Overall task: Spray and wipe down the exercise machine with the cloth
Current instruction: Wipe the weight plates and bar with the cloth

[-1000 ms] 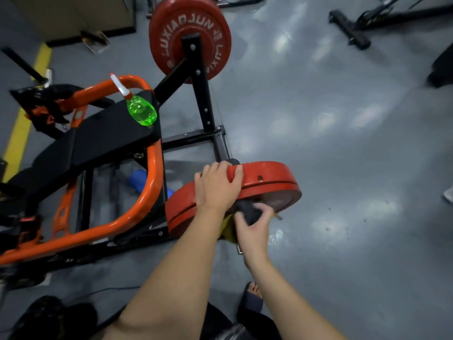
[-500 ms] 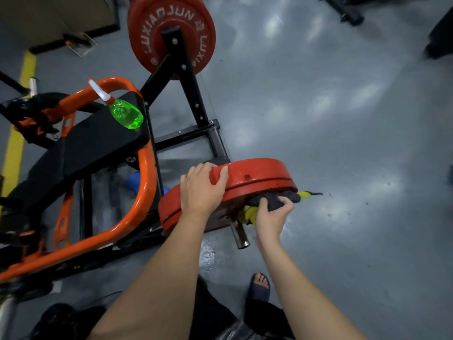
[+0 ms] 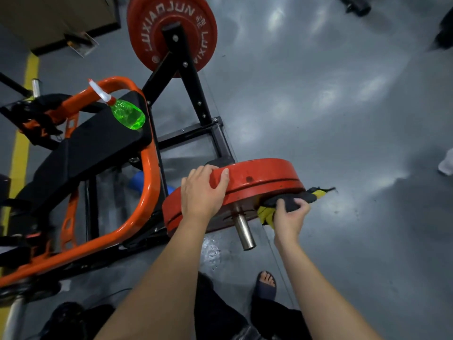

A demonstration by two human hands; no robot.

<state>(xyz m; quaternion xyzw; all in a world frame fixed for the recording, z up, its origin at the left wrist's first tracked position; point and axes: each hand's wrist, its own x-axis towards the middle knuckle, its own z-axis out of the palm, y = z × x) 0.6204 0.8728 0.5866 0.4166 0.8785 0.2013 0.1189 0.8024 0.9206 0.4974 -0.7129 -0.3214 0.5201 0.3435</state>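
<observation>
Exercise machine stands on the grey floor in front of the person, and the wiping is now at its near plate, the red weight disc on the steel peg; I judge the task to be somewhere in the middle. The spraying for this part seems done, because the green spray bottle is put down on the black pad with no hand on it, and small wet drops show on the floor just under the disc; how much of the frame is wiped, the picture does not tell. What seems left is the rest of this disc's face, maybe also the far plate and the orange tubes; this is only my guess. The cloth, dark with yellow, is at the lower right edge of the near plate, pressed against its outer face; one ragged end sticks out past the rim. The right hand grips it from below, fingers curled around the bundle; the arm is stretched forward. The left hand lies over the top rim of the same disc, fingers and thumb curled over the edge, I think to hold it steady; its arm reaches straight out from the body.
</observation>
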